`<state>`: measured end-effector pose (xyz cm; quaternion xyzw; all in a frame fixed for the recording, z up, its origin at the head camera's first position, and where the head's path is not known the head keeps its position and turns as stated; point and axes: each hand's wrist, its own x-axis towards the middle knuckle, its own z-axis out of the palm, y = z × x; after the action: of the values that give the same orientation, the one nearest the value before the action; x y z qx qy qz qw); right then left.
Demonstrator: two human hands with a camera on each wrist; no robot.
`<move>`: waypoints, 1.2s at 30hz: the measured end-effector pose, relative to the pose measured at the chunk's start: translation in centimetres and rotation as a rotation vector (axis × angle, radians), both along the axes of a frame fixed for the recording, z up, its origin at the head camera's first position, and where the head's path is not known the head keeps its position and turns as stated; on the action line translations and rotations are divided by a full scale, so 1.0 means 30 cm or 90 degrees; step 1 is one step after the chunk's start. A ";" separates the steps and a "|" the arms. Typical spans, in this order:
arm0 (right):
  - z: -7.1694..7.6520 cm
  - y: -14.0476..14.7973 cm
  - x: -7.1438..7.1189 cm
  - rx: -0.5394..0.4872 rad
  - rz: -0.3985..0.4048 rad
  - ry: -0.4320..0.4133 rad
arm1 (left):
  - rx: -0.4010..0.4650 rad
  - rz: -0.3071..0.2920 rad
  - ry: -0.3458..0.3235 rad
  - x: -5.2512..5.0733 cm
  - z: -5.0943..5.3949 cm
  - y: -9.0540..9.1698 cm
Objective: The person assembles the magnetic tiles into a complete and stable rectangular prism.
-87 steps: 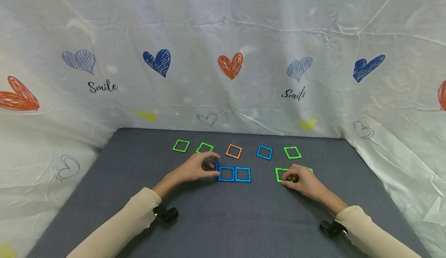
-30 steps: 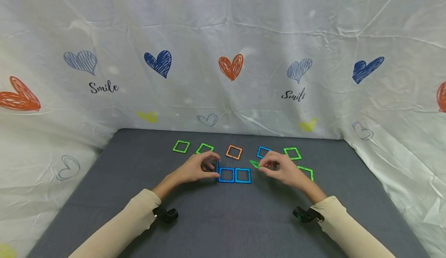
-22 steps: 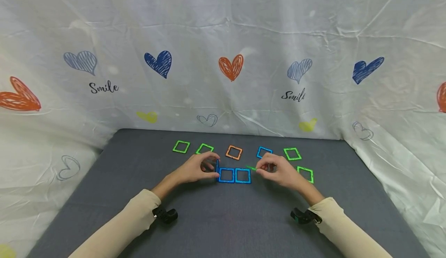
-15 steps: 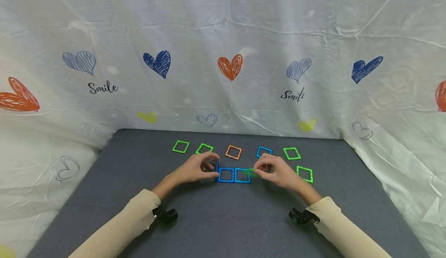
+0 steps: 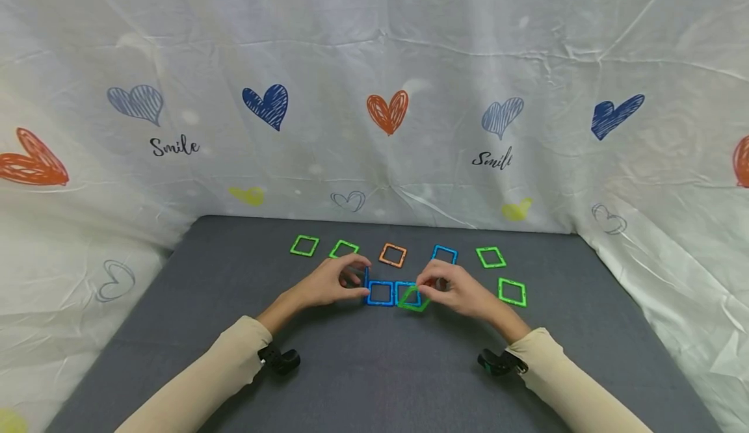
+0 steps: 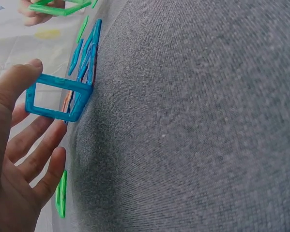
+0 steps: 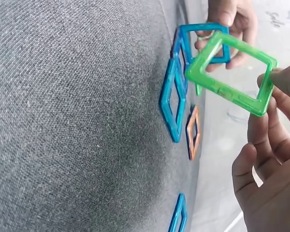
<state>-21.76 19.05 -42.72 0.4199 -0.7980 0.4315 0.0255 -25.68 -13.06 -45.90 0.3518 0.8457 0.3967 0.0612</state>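
Observation:
My left hand holds a blue square magnetic tile upright, its thumb at one edge and fingers at the opposite one. That tile stands at the left edge of two flat blue tiles joined side by side, the left flat tile and the right flat tile. Between thumb and fingers, my right hand pinches a green square magnetic tile by one side. It hangs tilted above the right flat tile, apart from the table, and overlaps it in the head view.
Along the back lie a green tile, a second green tile, an orange tile, a blue tile and another green tile. One green tile lies at right on the dark grey cloth.
My right hand has picked up a green tile from the right, carried it left to the flat blue pair and turned it. My left hand stays at the upright blue tile.

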 end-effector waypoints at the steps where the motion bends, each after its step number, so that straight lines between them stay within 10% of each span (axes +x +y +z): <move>1: -0.009 0.001 -0.005 0.003 0.002 -0.002 | -0.001 0.001 0.000 0.000 0.000 0.000; 36: -0.036 -0.118 -0.059 0.035 0.039 -0.011 | 0.026 0.007 0.011 0.002 -0.010 -0.004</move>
<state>-23.52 15.50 -43.78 0.4412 -0.7965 0.4133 -0.0063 -25.61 -13.18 -46.20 0.3521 0.8396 0.4112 0.0442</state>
